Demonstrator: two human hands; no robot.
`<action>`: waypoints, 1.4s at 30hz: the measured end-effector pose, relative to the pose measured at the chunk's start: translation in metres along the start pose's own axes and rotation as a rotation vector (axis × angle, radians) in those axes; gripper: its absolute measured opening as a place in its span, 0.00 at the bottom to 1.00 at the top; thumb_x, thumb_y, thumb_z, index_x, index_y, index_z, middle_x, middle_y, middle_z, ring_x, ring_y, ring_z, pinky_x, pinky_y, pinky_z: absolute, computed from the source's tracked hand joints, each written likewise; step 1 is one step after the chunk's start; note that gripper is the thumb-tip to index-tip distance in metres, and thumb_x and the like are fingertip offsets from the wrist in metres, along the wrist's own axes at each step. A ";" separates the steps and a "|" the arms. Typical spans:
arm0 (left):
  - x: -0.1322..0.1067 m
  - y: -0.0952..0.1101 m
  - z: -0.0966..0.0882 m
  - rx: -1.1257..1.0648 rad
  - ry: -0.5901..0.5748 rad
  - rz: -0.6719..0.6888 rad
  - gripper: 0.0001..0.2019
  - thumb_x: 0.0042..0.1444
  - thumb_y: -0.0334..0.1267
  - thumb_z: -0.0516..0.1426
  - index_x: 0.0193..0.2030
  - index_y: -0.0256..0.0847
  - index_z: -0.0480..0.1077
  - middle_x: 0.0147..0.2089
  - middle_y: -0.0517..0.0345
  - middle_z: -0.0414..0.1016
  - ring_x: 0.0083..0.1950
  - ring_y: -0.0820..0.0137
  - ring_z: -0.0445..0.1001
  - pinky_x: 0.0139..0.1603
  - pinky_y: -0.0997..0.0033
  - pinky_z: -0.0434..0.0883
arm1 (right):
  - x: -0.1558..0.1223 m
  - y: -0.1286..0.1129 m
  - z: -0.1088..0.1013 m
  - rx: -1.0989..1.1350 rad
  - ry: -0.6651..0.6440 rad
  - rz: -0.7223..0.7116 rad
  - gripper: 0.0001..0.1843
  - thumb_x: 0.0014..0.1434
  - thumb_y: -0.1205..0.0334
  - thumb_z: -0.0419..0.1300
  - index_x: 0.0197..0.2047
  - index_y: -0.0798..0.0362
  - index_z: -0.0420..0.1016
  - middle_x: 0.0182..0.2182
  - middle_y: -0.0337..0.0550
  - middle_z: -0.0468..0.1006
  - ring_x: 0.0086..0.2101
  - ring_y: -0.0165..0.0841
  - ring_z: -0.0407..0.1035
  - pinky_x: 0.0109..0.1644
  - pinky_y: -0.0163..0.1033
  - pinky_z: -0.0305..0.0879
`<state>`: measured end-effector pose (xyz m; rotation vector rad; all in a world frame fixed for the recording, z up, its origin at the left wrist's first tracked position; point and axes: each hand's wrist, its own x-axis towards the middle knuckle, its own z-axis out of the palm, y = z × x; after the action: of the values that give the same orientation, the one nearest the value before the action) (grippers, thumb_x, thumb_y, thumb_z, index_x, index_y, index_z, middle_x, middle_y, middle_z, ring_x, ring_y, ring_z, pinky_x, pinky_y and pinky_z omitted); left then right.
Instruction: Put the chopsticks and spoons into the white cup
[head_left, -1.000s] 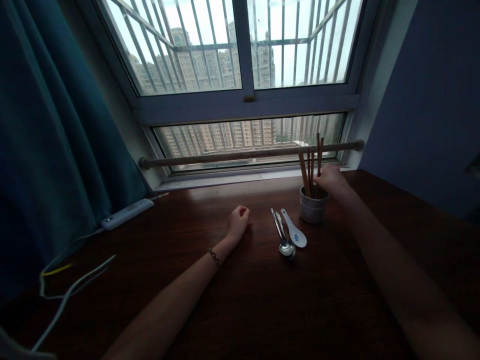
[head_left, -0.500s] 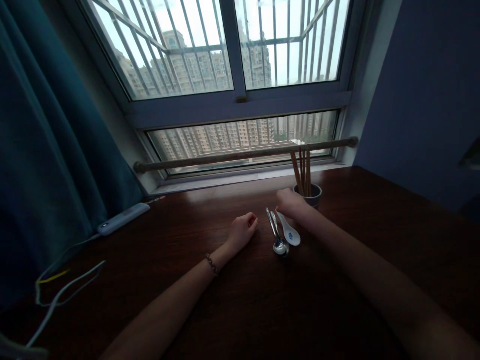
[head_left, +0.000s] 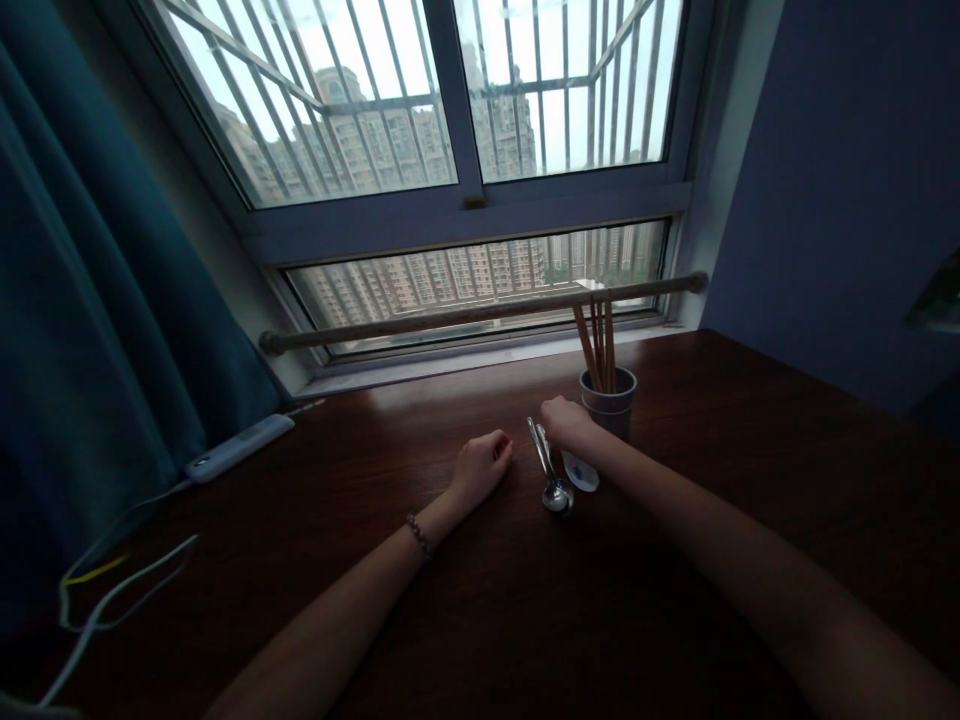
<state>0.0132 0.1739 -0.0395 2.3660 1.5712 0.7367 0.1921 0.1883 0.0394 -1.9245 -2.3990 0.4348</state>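
Note:
My left hand [head_left: 481, 466] rests on the dark wooden table [head_left: 525, 600] as a loose fist with nothing in it. My right hand [head_left: 566, 422] lies over the handles of the spoons, its fingers curled down on them; what it grips I cannot make out. Two metal spoons [head_left: 553, 490] lie side by side, bowls toward me. A white ceramic spoon [head_left: 582, 471] with a blue mark lies beside them, its handle under my hand. Just behind stands a pale cup [head_left: 609, 404] with several brown chopsticks [head_left: 598, 345] upright in it.
A white power strip [head_left: 238, 448] lies at the table's back left, with cables [head_left: 112, 590] trailing off the left edge. A dark teal curtain [head_left: 82, 330] hangs on the left. A wooden rod [head_left: 465, 312] runs along the barred window behind the table.
My right hand left the chopsticks in the cup and came down and left onto the spoon handles. The left hand stayed put.

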 end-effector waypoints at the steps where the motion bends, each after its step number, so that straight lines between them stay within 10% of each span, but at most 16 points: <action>1: 0.000 0.000 0.000 -0.003 -0.003 -0.004 0.14 0.61 0.45 0.50 0.36 0.34 0.67 0.31 0.58 0.68 0.32 0.74 0.67 0.38 0.67 0.69 | 0.000 0.001 -0.003 0.014 0.006 -0.001 0.20 0.51 0.75 0.51 0.47 0.68 0.72 0.44 0.68 0.70 0.46 0.53 0.67 0.46 0.51 0.66; 9: 0.005 0.004 -0.001 -0.062 -0.032 -0.041 0.15 0.61 0.45 0.50 0.37 0.34 0.67 0.32 0.57 0.68 0.33 0.74 0.67 0.39 0.66 0.69 | -0.031 0.020 -0.074 0.460 0.037 -0.100 0.09 0.57 0.73 0.50 0.41 0.66 0.67 0.35 0.54 0.74 0.32 0.30 0.71 0.37 0.33 0.70; 12: 0.011 0.011 -0.003 -0.085 -0.074 -0.075 0.15 0.60 0.45 0.51 0.36 0.33 0.68 0.32 0.57 0.69 0.34 0.73 0.68 0.40 0.66 0.69 | -0.053 0.040 -0.107 0.969 0.309 -0.173 0.08 0.56 0.74 0.54 0.40 0.66 0.62 0.36 0.55 0.73 0.26 0.27 0.69 0.32 0.31 0.70; 18: 0.031 0.032 -0.002 -0.039 -0.188 -0.189 0.14 0.58 0.45 0.53 0.36 0.33 0.68 0.34 0.56 0.70 0.36 0.72 0.70 0.42 0.64 0.70 | -0.054 0.094 -0.128 1.066 0.751 0.068 0.16 0.53 0.77 0.56 0.45 0.63 0.59 0.32 0.49 0.72 0.22 0.29 0.68 0.27 0.34 0.68; 42: 0.085 0.059 0.015 0.020 -0.359 -0.477 0.12 0.57 0.42 0.55 0.39 0.33 0.68 0.36 0.55 0.70 0.37 0.72 0.70 0.39 0.67 0.71 | -0.001 0.131 -0.087 0.874 0.171 0.279 0.01 0.50 0.76 0.54 0.28 0.65 0.64 0.25 0.49 0.72 0.25 0.31 0.70 0.33 0.34 0.71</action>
<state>0.0940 0.2286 -0.0019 1.8748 1.8616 0.1835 0.3341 0.2298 0.0921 -1.7370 -1.4335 1.0543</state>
